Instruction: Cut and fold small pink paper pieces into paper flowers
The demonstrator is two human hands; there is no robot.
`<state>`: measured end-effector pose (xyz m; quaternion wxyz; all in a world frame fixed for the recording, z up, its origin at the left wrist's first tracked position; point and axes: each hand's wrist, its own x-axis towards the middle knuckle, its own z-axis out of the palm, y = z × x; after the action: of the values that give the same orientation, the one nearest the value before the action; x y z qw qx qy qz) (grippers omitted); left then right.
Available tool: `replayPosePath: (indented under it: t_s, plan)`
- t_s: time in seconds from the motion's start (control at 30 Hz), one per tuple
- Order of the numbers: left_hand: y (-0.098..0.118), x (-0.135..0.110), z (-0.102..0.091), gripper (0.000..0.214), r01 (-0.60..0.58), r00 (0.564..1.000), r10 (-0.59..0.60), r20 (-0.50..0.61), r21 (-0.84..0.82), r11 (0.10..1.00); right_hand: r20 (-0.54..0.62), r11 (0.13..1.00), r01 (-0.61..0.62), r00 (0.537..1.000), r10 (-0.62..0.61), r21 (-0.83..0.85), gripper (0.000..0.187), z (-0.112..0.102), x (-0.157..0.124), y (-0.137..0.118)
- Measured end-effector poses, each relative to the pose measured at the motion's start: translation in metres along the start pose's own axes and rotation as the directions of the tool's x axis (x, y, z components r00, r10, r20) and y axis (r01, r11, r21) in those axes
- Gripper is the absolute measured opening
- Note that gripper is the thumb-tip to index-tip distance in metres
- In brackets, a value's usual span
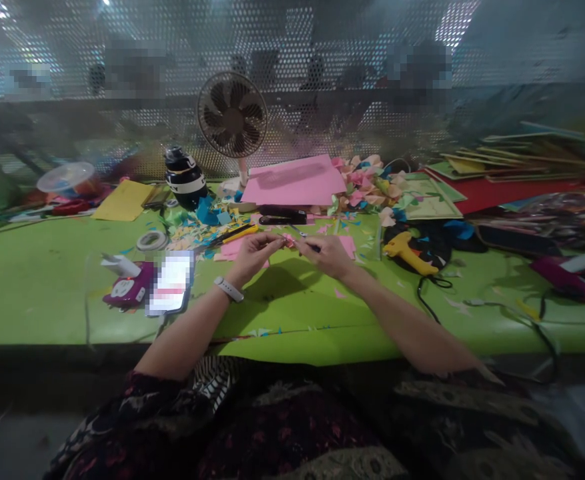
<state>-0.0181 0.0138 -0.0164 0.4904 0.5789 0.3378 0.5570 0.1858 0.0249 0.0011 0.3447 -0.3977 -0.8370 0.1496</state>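
My left hand [256, 257], with a white watch band on its wrist, is closed in a pinch on a small piece of pink paper [289, 242]. My right hand [329, 255] is also closed, its fingertips meeting the paper from the other side. A thin dark tool [315, 247] shows between its fingers; its kind I cannot make out. Both hands are just above the green tabletop [292, 313]. Behind the left one lie yellow-handled scissors [242, 233] among paper scraps. Flat pink paper pieces [346, 245] lie under and beside the hands.
Pink sheets [295, 181] and a heap of paper petals [365, 180] lie behind. A fan [233, 115] and black bottle [186, 180] stand at the back. On the left are a phone [171, 283] and tape roll [152, 241]; on the right, a yellow glue gun [409, 253] with its cord.
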Motion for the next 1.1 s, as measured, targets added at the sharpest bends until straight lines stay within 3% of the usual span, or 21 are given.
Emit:
replayPosePath:
  t_s: [0.4,1.1]
  plan:
    - [0.0018,-0.0026,-0.0039,0.032,0.007,0.999,-0.008,0.034,0.012,1.000,0.028,0.998,0.038,0.999,-0.036,-0.043,0.056,0.0045,-0.0020,0.0024]
    - [0.0019,-0.0021,0.0022,0.036,-0.015,0.999,0.016,-0.052,0.031,0.999,-0.047,0.986,0.106,0.993,-0.113,-0.131,0.053,0.0087,-0.0053,-0.0051]
